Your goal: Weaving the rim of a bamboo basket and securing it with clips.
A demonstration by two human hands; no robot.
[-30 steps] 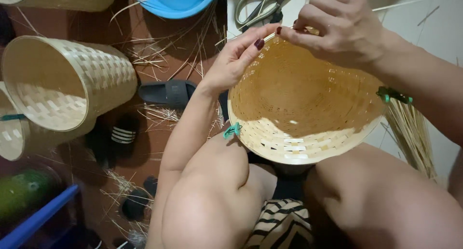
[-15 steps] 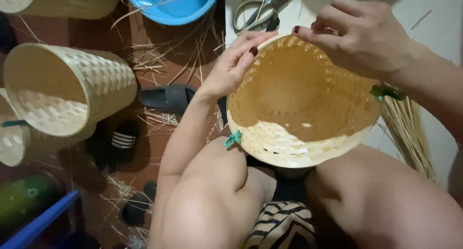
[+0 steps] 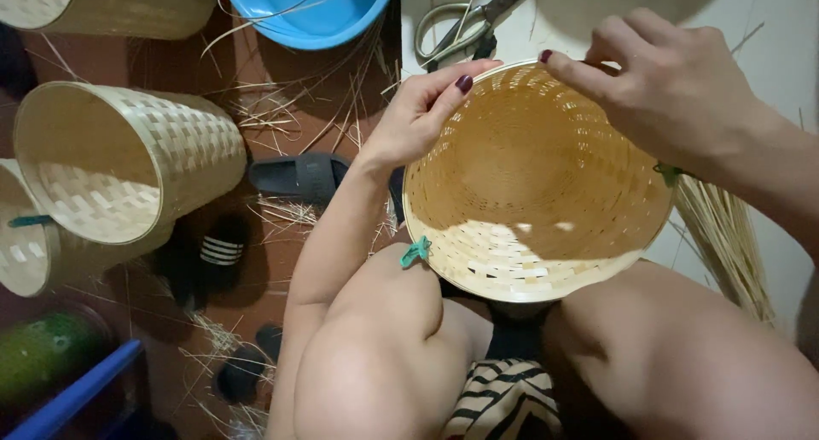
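Over at nine o'clock lies a finished woven basket [image 3: 128, 163] on its side, mouth toward the seated person, with another pale basket [image 3: 30, 252] tucked just beside it at eight o'clock and a third basket [image 3: 111, 5] at eleven. Down at seven o'clock sit a green round object [image 3: 43, 355] and a blue bar [image 3: 72, 397]. Loose straw strips [image 3: 281, 116] litter the brown floor around a dark slipper [image 3: 299, 176] and a black striped sandal [image 3: 213, 252]. Up at twelve o'clock, the rim of a blue plastic basin [image 3: 307, 14] shows, and just right of it a pair of scissors [image 3: 465, 22] rests on the pale tiled floor.

At centre, between the person's bare knees, the round woven basket [image 3: 533, 193] being worked sits tilted with its open mouth facing up. A small green clip [image 3: 416, 252] grips its rim at eight o'clock; another green clip [image 3: 665, 174] shows at three o'clock. The left hand [image 3: 418, 116] pinches the rim at eleven o'clock, thumb inside, fingers closed on the weave. The right hand [image 3: 674, 90] curls over the rim at one o'clock, fingertips pressed down on the edge. Farther right, at four o'clock, a bundle of straw strips [image 3: 725, 235] lies on the floor, close by the basket.
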